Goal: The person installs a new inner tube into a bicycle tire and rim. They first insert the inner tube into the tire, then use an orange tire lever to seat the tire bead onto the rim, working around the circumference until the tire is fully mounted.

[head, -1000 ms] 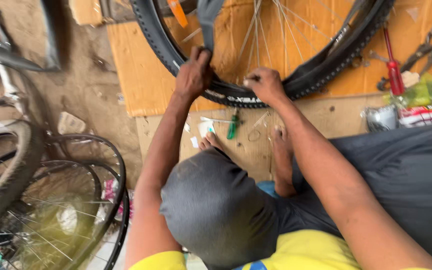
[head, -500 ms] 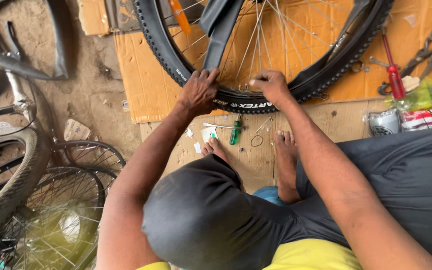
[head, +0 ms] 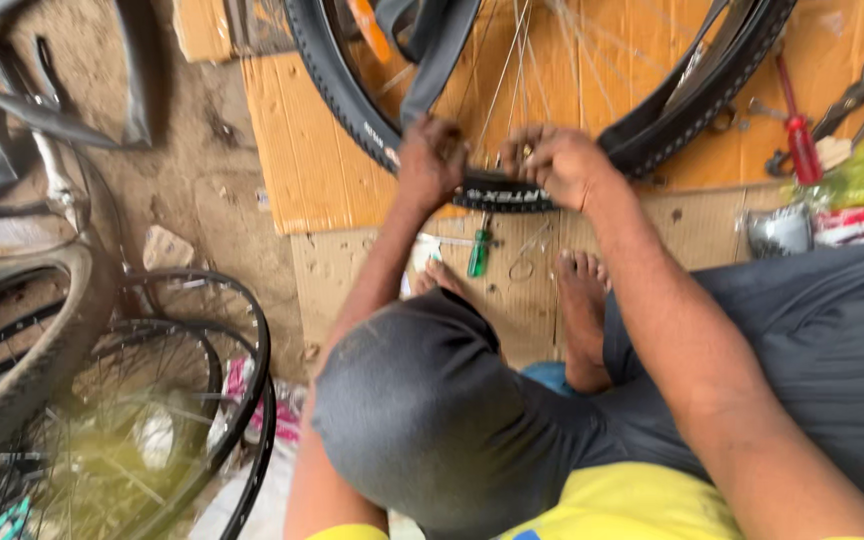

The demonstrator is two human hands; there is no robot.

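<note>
Hands (head: 497, 160) shifted closer together gripping tyre (head: 352, 110), wheel upright

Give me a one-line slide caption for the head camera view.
Both hands, left and right, grip a black bicycle tyre on its spoked wheel over cardboard.

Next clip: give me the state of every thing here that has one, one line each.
Left hand: gripping the tyre.
Right hand: gripping the tyre.
Tyre: on the spoked wheel, held at its near edge.
Red-handled screwdriver: lying on the cardboard.
Spare rims: stacked on the ground.
</note>
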